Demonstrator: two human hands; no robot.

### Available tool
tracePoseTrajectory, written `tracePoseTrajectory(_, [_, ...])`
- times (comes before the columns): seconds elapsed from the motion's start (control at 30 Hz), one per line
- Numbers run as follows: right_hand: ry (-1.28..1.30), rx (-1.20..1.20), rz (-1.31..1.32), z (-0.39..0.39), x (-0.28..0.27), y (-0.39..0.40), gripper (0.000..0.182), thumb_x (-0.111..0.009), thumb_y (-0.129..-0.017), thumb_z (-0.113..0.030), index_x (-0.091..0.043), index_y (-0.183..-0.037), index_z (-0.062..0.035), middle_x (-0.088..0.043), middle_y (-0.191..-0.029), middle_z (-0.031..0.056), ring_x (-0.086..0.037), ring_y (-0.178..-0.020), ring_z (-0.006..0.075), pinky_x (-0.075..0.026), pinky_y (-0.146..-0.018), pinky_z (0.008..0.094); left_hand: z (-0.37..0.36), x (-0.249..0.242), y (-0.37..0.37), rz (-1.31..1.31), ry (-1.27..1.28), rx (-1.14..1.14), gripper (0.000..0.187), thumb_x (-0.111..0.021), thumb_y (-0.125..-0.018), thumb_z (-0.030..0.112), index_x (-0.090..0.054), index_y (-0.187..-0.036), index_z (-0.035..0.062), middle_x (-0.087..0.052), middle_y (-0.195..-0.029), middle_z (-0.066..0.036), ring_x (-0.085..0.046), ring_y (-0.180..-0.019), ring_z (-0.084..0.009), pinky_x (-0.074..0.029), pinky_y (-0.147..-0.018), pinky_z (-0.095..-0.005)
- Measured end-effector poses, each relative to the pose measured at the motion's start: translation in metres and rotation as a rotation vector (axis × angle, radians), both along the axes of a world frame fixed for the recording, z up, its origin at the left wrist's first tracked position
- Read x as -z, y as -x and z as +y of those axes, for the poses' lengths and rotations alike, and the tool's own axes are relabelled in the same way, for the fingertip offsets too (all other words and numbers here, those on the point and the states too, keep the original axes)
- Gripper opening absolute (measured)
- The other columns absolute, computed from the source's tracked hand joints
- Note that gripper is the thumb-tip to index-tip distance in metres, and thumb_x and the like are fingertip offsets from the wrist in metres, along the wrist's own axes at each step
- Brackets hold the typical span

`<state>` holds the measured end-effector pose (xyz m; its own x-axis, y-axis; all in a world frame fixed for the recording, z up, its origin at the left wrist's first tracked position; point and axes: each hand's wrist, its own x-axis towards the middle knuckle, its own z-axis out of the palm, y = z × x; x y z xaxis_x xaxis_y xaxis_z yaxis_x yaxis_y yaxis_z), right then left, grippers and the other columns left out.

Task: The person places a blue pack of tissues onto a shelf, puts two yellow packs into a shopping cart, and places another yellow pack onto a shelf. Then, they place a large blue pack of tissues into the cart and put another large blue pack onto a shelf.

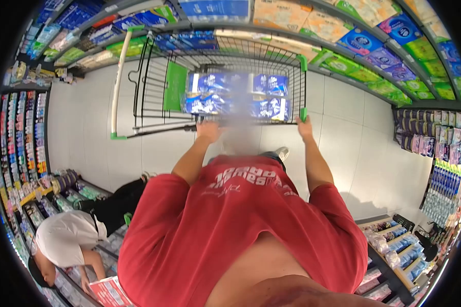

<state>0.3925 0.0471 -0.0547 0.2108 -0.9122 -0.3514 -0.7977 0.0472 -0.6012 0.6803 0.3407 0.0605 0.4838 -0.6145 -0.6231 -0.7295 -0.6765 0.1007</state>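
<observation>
A wire shopping cart [156, 128] with green corner pieces stands sideways in front of me. Its near rim is gripped by my left hand [208, 131], close to the middle of that side. My right hand [305, 128] closes on the green corner at the cart's right end. Inside the basket lie several blue plastic-wrapped packs [271, 108]. A green panel [176, 87] is beside them. A blurred vertical streak covers part of the packs and the rim between my hands.
Shelves of tissue packs [361, 41] curve along the far side. At lower left, a person in a white shirt [69, 238] bends over a shelf. More shelves stand at left [23, 138] and right [435, 128]. Pale tiled floor [343, 133] surrounds the cart.
</observation>
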Motion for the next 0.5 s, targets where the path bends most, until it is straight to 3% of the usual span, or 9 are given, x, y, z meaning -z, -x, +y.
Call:
tracePoseTrajectory(0.07, [0.047, 0.032, 0.013, 0.009, -0.01, -0.044, 0.075, -0.067, -0.08, -0.033, -0.032, -0.132, 0.0078, -0.056, -0.115, 0.0293, -0.054, -0.11, 0.0422, -0.044, -0.092, 0.042, 0.007, 0.002, -0.022, -0.018, 0.053, 0.023, 0.071, -0.039, -0.082, 0.072, -0.058, -0.123, 0.0172, -0.054, -0.129, -0.012, -0.044, -0.124, -0.0315, -0.026, -0.103, -0.059])
tracePoseTrajectory(0.17, [-0.141, -0.004, 0.12, 0.022, -0.027, -0.074, 0.067, -0.066, -0.081, -0.03, -0.033, -0.125, 0.0075, -0.054, -0.114, 0.0336, -0.054, -0.109, 0.0442, -0.043, -0.093, 0.0426, 0.028, 0.0, -0.046, -0.046, 0.125, 0.045, 0.069, -0.04, -0.082, 0.07, -0.059, -0.122, 0.0165, -0.053, -0.13, -0.011, -0.042, -0.125, -0.0301, -0.021, -0.105, -0.0595])
tracePoseTrajectory(0.23, [-0.182, -0.052, 0.13, 0.03, -0.032, -0.093, 0.051, -0.062, -0.081, -0.024, -0.037, -0.113, 0.0054, -0.055, -0.112, 0.0335, -0.054, -0.107, 0.0447, -0.044, -0.092, 0.0456, 0.036, -0.002, -0.065, -0.083, 0.103, 0.07, 0.063, -0.042, -0.085, 0.064, -0.058, -0.123, 0.0151, -0.052, -0.129, -0.012, -0.043, -0.123, -0.0299, -0.021, -0.106, -0.058])
tracePoseTrajectory(0.43, [-0.329, -0.049, 0.147, 0.035, -0.018, -0.147, 0.06, -0.06, -0.071, -0.013, -0.033, -0.117, 0.0143, -0.056, -0.106, 0.036, -0.057, -0.105, 0.0436, -0.046, -0.089, 0.044, 0.06, -0.005, -0.117, -0.123, 0.146, 0.072, 0.065, -0.04, -0.084, 0.067, -0.061, -0.118, 0.0156, -0.055, -0.126, -0.012, -0.044, -0.122, -0.0291, -0.019, -0.107, -0.0572])
tracePoseTrajectory(0.5, [-0.45, -0.091, 0.202, 0.031, -0.013, -0.164, 0.059, -0.061, -0.075, -0.014, -0.029, -0.117, 0.0109, -0.06, -0.096, 0.026, -0.063, -0.09, 0.0356, -0.056, -0.056, 0.045, 0.062, -0.007, -0.138, -0.099, 0.164, 0.074, 0.066, -0.041, -0.083, 0.069, -0.064, -0.113, 0.0153, -0.059, -0.119, -0.01, -0.044, -0.121, -0.0273, -0.026, -0.103, -0.0546])
